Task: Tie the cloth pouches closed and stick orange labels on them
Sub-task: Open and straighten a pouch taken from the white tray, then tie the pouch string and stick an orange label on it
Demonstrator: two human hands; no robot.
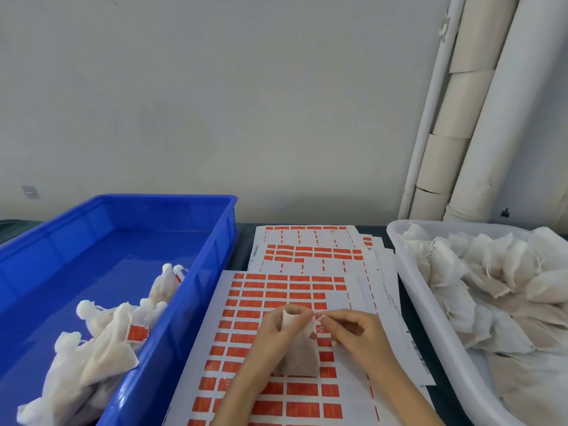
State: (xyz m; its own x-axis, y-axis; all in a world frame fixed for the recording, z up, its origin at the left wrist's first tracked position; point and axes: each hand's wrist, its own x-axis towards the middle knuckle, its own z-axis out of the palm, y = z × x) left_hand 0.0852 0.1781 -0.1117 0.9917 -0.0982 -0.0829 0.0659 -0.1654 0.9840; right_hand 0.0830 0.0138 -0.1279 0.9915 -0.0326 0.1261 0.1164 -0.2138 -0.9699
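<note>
My left hand (276, 329) grips the gathered neck of a small beige cloth pouch (299, 358) that stands on the near sheet of orange labels (246, 305). My right hand (353, 329) pinches the pouch's drawstring (319, 317) just right of the neck. A second label sheet (307, 250) with several labels peeled off lies farther back.
A blue bin (184, 210) on the left holds several tied pouches (101, 348), one showing an orange label (137, 332). A white tub (430, 318) on the right is heaped with untied pouches (491, 281). Pale pipes (479, 103) run up the wall at the back right.
</note>
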